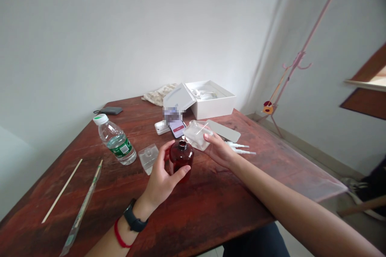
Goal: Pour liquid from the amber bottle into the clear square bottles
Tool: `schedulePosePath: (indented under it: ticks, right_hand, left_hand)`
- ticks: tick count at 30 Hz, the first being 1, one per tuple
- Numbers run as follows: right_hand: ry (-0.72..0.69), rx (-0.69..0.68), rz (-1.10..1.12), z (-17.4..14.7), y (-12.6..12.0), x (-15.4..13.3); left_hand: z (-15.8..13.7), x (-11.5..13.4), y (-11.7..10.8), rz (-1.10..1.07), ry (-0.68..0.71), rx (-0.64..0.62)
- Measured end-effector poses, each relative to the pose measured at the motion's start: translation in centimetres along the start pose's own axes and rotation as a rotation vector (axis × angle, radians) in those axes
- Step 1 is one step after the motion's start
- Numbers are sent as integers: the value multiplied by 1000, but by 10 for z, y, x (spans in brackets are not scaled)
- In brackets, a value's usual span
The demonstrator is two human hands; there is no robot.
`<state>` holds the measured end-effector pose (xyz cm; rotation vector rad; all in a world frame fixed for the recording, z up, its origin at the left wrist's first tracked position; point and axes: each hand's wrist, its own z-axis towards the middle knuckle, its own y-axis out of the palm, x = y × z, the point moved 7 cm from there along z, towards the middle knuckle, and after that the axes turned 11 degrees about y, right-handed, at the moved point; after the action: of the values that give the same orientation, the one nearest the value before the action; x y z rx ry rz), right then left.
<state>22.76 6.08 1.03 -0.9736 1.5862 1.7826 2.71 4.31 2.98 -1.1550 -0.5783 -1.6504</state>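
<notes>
My left hand [164, 174] is wrapped round an amber bottle [181, 156] with an uncapped neck, standing upright on the table or just above it; I cannot tell which. In my right hand [218, 146] is a clear, square-sided bottle [196, 134], tilted toward the amber bottle's mouth. Thumb and fingers grip it from the right. Whether the two necks touch cannot be made out. A second clear bottle [148, 157] lies on the table left of my left hand. White pump heads [239, 148] lie beyond my right wrist.
On the wooden table [114, 209], a water bottle [116, 140], a bare stick [62, 190] and wrapped chopsticks [83, 204] are at left. Behind my hands are a phone [177, 128], a white case [162, 127], an open white box [214, 102] and a flat grey panel [224, 130].
</notes>
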Motion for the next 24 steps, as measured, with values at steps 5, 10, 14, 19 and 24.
schedulePosePath:
  ticks: [5,10,14,19,24]
  right_hand:
    - [-11,-2,-16,0,3,-2]
    - [-21,13,-8,-1,2,-3]
    - [-11,-3,-10,0,2,-1]
    - [-5,-24,-23,0,4,-2]
    - [-12,-19,-19,-1,6,-3]
  left_hand:
    - [-1,-1,-1,25,-7,5]
    - [0,-2,-2,29,-6,2]
    - [0,-2,-1,24,-9,-2]
    - [0,0,-1,26,-7,-8]
    - [0,0,0,32,-6,-10]
